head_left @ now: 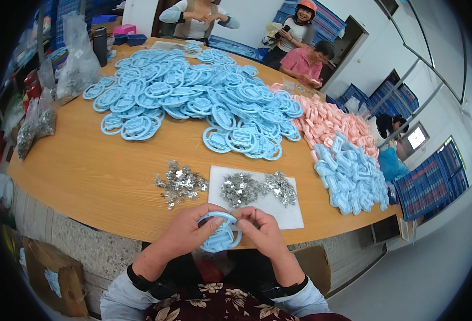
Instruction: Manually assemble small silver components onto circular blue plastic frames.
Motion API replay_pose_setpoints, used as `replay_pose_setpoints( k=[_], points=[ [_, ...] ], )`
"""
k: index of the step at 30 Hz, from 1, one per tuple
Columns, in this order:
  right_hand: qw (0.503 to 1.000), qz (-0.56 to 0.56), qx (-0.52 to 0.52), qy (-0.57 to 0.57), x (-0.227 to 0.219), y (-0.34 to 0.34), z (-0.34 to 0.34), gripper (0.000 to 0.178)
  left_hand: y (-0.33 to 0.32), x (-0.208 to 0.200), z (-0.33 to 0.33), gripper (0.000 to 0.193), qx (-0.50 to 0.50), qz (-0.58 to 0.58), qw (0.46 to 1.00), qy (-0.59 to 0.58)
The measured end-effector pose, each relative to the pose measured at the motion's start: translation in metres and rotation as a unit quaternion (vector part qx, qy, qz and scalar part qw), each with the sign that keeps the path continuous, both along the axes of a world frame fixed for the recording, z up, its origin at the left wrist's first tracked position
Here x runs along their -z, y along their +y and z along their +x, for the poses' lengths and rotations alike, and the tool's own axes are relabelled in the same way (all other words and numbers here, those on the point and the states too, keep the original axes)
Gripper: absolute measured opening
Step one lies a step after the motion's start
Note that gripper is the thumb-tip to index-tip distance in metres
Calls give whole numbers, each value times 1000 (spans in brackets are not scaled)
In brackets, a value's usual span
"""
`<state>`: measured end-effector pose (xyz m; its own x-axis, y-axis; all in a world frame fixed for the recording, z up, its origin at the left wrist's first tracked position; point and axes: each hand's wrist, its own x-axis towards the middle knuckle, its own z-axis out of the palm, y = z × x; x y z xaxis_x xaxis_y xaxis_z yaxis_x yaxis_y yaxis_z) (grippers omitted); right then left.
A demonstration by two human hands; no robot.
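My left hand (pixel 184 230) is closed on a light-blue oval plastic part (pixel 219 241), a ring with a ribbed middle, just over the table's near edge. The thumb lies across its face. At the part's upper right rim my right hand (pixel 264 234) has its fingers pinched together; whatever is between them is too small to make out. Just beyond my hands, a white sheet (pixel 295 220) carries two heaps of small silvery metal pieces (pixel 240 189). Left of the sheet, another loose heap of metal pieces (pixel 179 183) lies directly on the wooden table (pixel 81 171).
A large pile of blue oval parts (pixel 188 88) covers the table's far middle. To the right lie pink plastic pieces (pixel 335 124) and light-blue plastic pieces (pixel 351 179). Bags of metal pieces (pixel 35 120) stand at left. Several people are around the far side. A cardboard box (pixel 54 273) sits on the floor.
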<state>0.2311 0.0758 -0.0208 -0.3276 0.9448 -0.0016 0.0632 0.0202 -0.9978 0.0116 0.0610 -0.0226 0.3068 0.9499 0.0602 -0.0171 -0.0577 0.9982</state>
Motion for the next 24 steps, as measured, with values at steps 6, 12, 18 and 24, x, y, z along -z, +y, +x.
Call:
replay_pose_setpoints(
  k=[6,12,18,24],
  points=[
    [992,-3,72,-104,12,22,-1,38,9,63,-6,22,-115,8,993,11],
    [980,51,19,-194,6,35,-36,31,-5,63,-6,20,-118,40,991,57],
    [909,231,-42,-345,18,66,-56,20,-5,63,-8,20,-108,66,992,10],
    [876,265,-90,-394,23,73,-79,17,-5,64,-10,18,-94,63,994,6]
  ],
)
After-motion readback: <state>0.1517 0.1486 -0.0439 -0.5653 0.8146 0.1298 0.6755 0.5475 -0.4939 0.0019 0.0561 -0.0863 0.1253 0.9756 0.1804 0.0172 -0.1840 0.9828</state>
